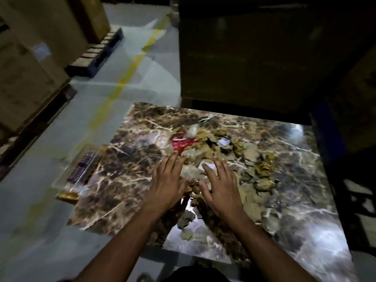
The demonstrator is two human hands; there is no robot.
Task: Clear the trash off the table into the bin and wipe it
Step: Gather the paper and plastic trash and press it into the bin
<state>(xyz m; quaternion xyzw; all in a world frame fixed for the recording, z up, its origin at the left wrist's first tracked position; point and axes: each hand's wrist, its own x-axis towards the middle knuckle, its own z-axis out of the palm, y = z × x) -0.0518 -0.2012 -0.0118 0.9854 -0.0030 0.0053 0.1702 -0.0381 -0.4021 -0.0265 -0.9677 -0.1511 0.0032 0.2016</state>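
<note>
Crumpled brown paper and red wrapper trash (184, 144) on shiny brown marble table (295, 210), likely light and soft, best scooped from both sides with left hand (165, 189) and right hand (220, 188), fingers spread flat, holding nothing.

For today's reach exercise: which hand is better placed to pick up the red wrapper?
Left, probably. The left hand has open fingers whose tips almost touch the red wrapper; the right hand lies farther to the side.

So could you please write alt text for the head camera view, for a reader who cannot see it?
Two open hands, left hand and right hand, reach over scattered trash on a marble-patterned table, including a red wrapper and crumpled brown paper. The room is dim, with cardboard boxes behind.
</note>
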